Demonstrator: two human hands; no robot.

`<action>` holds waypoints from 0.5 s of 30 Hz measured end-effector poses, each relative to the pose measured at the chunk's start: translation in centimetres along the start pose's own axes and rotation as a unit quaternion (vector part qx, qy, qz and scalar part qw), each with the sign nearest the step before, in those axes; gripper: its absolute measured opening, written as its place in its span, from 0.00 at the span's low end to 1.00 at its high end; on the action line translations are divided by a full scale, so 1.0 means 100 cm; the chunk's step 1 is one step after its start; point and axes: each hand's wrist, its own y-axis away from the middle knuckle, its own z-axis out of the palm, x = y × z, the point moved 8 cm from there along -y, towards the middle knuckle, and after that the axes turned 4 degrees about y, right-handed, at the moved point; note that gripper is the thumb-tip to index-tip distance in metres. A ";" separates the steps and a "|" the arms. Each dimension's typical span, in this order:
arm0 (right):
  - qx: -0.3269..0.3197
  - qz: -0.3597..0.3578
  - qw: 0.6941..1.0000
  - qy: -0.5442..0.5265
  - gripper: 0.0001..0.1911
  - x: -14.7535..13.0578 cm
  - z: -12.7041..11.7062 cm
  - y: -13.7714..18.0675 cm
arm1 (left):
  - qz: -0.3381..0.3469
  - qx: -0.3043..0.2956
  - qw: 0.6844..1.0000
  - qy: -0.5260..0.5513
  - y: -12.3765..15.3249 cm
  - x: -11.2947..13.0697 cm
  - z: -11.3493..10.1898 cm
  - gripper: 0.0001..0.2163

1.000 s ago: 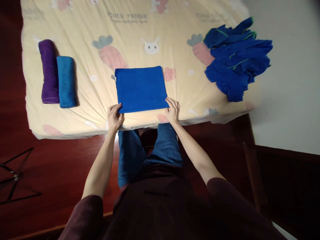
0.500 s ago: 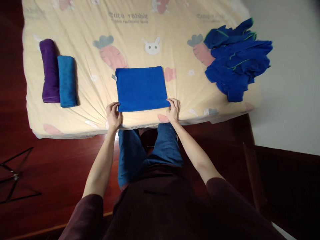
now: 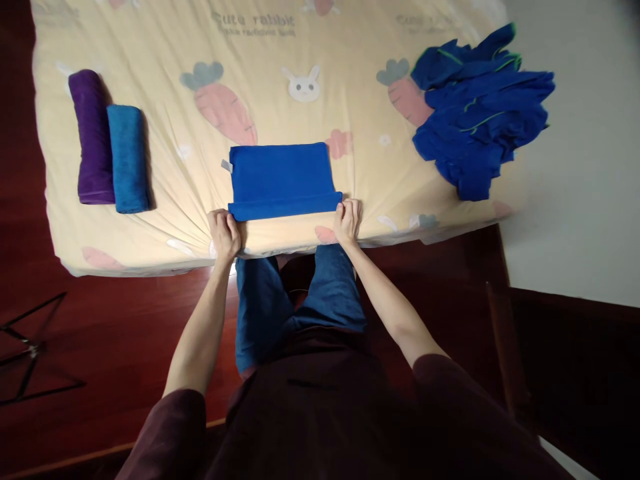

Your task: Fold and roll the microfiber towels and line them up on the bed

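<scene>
A blue towel (image 3: 281,172) lies flat near the bed's front edge, with a narrow strip along its near side turned over onto itself. A small pale tag (image 3: 227,165) sticks out at its left side. My left hand (image 3: 225,233) is closed on the near left corner of the strip. At the opposite end, my right hand (image 3: 347,220) pinches the near right corner between thumb and fingers. Parts of both hands' fingertips are hidden by the cloth and knuckles.
Left on the bed (image 3: 300,120) lie a purple rolled towel (image 3: 93,140) and a teal-blue rolled towel (image 3: 129,160), side by side. A crumpled pile of blue cloths (image 3: 483,120) with green edging sits at right. Black metal legs (image 3: 33,350) stand on the floor at left.
The towel's near edge has been folded up and away from me into a strip, shortening the flat part. Both hands stay at the corners. The whole view has shifted slightly.
</scene>
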 end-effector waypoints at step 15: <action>-0.013 0.024 1.000 -0.005 0.26 0.003 0.002 -0.002 | -0.029 0.009 1.000 -0.008 -0.006 -0.003 0.003 0.10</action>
